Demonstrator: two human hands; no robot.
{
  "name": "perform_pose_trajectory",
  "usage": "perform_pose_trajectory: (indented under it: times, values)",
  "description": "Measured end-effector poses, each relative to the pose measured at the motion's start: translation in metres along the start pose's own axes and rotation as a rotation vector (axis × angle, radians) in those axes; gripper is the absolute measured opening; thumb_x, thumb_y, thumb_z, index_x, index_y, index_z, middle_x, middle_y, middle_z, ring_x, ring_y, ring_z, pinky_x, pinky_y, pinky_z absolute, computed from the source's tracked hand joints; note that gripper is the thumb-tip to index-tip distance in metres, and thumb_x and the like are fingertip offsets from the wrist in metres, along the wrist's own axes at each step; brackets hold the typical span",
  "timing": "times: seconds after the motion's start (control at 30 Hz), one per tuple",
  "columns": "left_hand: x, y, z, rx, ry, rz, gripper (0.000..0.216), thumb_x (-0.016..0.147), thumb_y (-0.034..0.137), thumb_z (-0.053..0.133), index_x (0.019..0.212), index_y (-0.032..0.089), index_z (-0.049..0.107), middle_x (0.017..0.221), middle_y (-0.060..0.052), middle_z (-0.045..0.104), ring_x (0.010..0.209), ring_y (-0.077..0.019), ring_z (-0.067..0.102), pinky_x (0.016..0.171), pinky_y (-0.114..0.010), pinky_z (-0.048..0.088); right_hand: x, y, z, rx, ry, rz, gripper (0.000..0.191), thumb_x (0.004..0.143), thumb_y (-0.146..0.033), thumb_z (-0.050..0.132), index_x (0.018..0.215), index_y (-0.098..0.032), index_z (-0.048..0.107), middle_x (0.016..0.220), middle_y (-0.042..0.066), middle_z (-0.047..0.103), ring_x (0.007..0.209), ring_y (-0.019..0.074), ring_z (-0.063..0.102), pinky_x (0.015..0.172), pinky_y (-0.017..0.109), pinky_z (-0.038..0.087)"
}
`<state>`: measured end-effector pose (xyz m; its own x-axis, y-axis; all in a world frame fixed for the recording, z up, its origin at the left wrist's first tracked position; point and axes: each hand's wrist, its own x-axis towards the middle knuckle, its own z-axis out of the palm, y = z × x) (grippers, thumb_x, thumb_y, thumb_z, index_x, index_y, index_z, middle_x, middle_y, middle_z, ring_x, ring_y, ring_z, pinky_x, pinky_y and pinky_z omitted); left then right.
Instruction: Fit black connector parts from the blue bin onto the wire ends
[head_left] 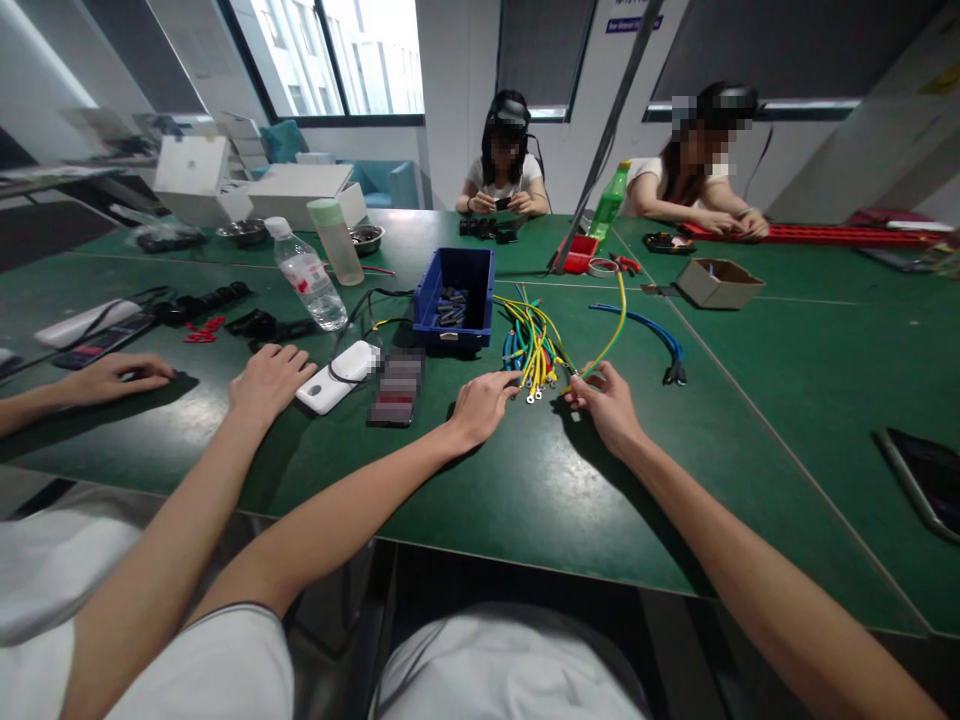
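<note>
Right hand point(606, 402) fingers pinch the end of a yellow-green insulated wire point(619, 320), right of the blue plastic bin point(454, 265). It looks light and floppy, so grip near its stiff lug. Left hand point(480, 405) fingers, loosely curled, touch the multicoloured wire bundle point(532, 345).

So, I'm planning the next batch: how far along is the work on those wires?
Early, I'd judge. Done: some blue wires lie apart from the pile. In hand: the right hand pinches a yellow-green wire by its end; the left hand touches the wire bundle. Left: most of that bundle, heaped together.
</note>
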<state>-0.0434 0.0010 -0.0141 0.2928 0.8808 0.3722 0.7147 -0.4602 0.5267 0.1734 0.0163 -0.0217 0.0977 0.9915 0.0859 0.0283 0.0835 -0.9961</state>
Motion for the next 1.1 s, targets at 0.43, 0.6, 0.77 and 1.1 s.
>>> perform_pose_trajectory:
  times: [0.43, 0.6, 0.77, 1.1]
  values:
    - [0.0023, -0.0005, -0.003, -0.024, -0.011, -0.114, 0.015, 0.09, 0.027, 0.052, 0.102, 0.025, 0.061, 0.098, 0.0, 0.071, 0.09, -0.0183, 0.066, 0.076, -0.027, 0.048, -0.0054, 0.0031, -0.0002, 0.0, 0.058, -0.06, 0.033, 0.075, -0.046, 0.066, 0.089, -0.023, 0.048, 0.073, -0.003, 0.06, 0.057, 0.0138, 0.062, 0.055, 0.029, 0.052]
    - [0.0038, -0.0011, -0.0002, 0.015, -0.02, -0.101, 0.013, 0.09, 0.027, 0.051, 0.095, 0.024, 0.063, 0.092, -0.001, 0.071, 0.085, -0.0188, 0.065, 0.073, -0.028, 0.047, -0.004, 0.005, -0.0029, 0.057, 0.055, -0.067, 0.031, 0.077, -0.046, 0.064, 0.09, -0.023, 0.048, 0.071, -0.004, 0.059, 0.058, 0.0127, 0.062, 0.056, 0.027, 0.052]
    - [0.0045, -0.0019, 0.0033, 0.05, 0.006, -0.104, 0.012, 0.09, 0.025, 0.05, 0.096, 0.022, 0.061, 0.092, -0.004, 0.068, 0.084, -0.0187, 0.064, 0.074, -0.029, 0.048, -0.0011, 0.0044, -0.003, 0.078, 0.056, -0.04, 0.03, 0.076, -0.043, 0.064, 0.089, -0.023, 0.047, 0.072, -0.004, 0.059, 0.056, 0.0114, 0.061, 0.055, 0.026, 0.05]
    - [0.0056, -0.0027, 0.002, -0.015, 0.105, -0.014, 0.013, 0.088, 0.02, 0.052, 0.098, 0.017, 0.06, 0.103, -0.007, 0.057, 0.098, -0.0181, 0.056, 0.09, -0.033, 0.045, -0.0002, 0.004, -0.0002, 0.058, 0.064, -0.032, 0.029, 0.074, -0.042, 0.065, 0.087, -0.022, 0.048, 0.071, -0.004, 0.057, 0.054, 0.0103, 0.059, 0.053, 0.025, 0.049]
